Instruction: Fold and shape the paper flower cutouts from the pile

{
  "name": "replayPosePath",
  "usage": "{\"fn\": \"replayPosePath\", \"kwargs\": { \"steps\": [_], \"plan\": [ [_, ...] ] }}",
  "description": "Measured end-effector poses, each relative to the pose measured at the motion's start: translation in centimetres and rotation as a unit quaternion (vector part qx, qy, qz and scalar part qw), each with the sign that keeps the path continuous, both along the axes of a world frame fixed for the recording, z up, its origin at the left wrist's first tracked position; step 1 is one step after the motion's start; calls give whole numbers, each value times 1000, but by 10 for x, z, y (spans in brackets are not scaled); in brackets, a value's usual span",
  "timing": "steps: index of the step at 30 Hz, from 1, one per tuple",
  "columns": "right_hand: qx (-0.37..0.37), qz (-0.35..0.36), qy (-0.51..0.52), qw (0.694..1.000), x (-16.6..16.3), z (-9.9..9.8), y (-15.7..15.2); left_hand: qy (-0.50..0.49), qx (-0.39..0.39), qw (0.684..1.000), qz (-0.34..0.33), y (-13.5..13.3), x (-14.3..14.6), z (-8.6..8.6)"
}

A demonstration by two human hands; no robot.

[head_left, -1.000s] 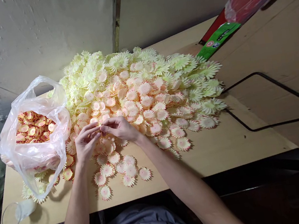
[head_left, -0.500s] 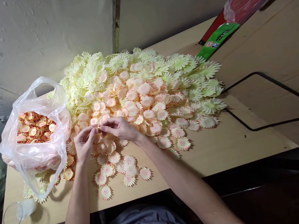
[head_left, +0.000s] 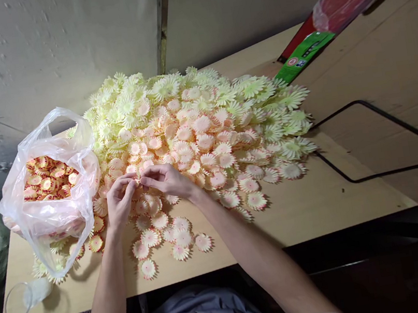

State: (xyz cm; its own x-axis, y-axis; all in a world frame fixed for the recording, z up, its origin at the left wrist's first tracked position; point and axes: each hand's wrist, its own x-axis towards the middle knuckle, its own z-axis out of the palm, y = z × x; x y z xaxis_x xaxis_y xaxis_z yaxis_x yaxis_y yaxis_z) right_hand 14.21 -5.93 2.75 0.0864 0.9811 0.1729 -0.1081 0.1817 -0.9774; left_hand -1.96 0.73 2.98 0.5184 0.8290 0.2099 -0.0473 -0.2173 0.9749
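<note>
My left hand (head_left: 120, 200) and my right hand (head_left: 170, 181) meet over the front left of a heap of artificial flower petal discs (head_left: 205, 144). Thumb and forefinger are pinched together on each hand, the fingertips almost touching. Whatever small pale thing sits between them is too small to make out. Pink discs with red-tipped edges lie under and around the fingers, and pale green petal layers (head_left: 126, 103) pile up behind. Left of my left hand stands a clear plastic bag (head_left: 50, 214) holding red-edged yellow flower pieces (head_left: 45, 181).
A glass (head_left: 19, 302) lies on its side at the front left of the wooden table (head_left: 319, 208). On the right are a bent black metal frame (head_left: 411, 168), cardboard (head_left: 387, 62) and a red-and-green wrapped package (head_left: 305, 53). A grey wall (head_left: 59, 48) rises behind.
My left hand has shifted very slightly to the right, and the fingers of both hands have moved a little. The heap and the bag stay the same.
</note>
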Motion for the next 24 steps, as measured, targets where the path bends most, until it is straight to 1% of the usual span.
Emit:
{"fn": "replayPosePath", "kwargs": {
  "steps": [4,7,9,12,16,20,24],
  "plan": [
    [-15,-42,-32,998,-3,-2,-1,28,48,998,-18,-3,1,4],
    [-15,-43,-21,999,-4,-5,0,23,51,998,-4,-3,1,5],
    [-14,-33,-3,999,-4,-6,1,5,33,999,10,-2,0,3],
    [-11,-13,4,1000,-3,-8,3,-22,-25,999,23,0,0,-3],
    [-4,1,4,1000,-2,-6,2,-58,-88,994,21,3,1,-8],
    [-14,10,21,1000,0,2,-1,-101,-135,986,15,3,3,-7],
    [-19,22,30,999,1,7,-2,-95,-151,984,19,2,4,-4]
  ]
}}
